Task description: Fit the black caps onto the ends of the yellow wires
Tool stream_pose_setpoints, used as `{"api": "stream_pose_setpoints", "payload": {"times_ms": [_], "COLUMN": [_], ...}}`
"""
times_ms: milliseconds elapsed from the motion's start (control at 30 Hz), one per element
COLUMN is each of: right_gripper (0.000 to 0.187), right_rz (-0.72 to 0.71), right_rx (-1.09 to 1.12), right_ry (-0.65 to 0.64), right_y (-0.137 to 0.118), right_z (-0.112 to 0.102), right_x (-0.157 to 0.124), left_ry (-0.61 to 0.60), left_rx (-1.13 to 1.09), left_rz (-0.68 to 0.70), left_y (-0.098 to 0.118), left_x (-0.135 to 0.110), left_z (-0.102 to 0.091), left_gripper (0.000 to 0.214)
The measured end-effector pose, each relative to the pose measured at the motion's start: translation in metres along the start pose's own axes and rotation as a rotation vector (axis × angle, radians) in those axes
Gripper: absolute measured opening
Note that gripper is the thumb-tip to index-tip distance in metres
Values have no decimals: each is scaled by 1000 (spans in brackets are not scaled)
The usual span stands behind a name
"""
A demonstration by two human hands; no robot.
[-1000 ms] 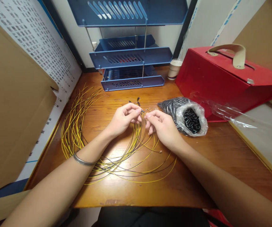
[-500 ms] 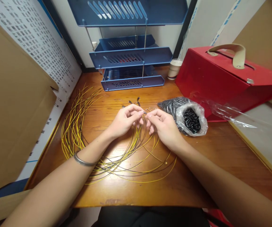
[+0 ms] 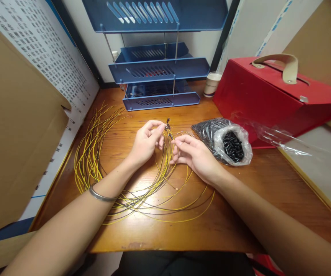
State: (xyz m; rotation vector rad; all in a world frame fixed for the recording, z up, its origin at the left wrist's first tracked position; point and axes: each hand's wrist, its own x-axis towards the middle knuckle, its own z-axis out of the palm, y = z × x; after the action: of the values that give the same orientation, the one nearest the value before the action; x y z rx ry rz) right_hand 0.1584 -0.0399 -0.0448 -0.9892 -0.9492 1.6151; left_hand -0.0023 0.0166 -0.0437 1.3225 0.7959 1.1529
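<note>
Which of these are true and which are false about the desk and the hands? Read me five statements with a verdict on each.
1. Both the left hand and the right hand are over or near yellow and dark wires. True.
2. A bracelet is on the right wrist. False: the bracelet is on the left wrist.
3. The open plastic bag holds small black pieces. True.
4. The red box has a black handle. False: the handle on the red box is beige.
5. A cup stands between the blue trays and the red box. True.
</note>
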Motion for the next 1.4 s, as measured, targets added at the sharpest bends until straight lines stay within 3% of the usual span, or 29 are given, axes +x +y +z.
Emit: {"api": "stream_pose_setpoints", "payload": {"times_ms": [233, 1000, 1400], "right_gripper": [20, 24, 21], "right_rz": [4, -89, -148], "right_rx": [-50, -141, -172], "right_ry": [-24, 202, 232], "right_y": [0, -9, -6], "right_z": [1, 1, -1], "right_x": [1, -2, -2], "left_ry": [17, -4, -45], "left_rx": [22, 70, 102], "left_rz": [-4, -44, -11], "left_y": [-1, 1, 1], "left_x": [1, -3, -3], "left_z": [-2, -1, -3], "left_gripper": [40, 38, 36]}}
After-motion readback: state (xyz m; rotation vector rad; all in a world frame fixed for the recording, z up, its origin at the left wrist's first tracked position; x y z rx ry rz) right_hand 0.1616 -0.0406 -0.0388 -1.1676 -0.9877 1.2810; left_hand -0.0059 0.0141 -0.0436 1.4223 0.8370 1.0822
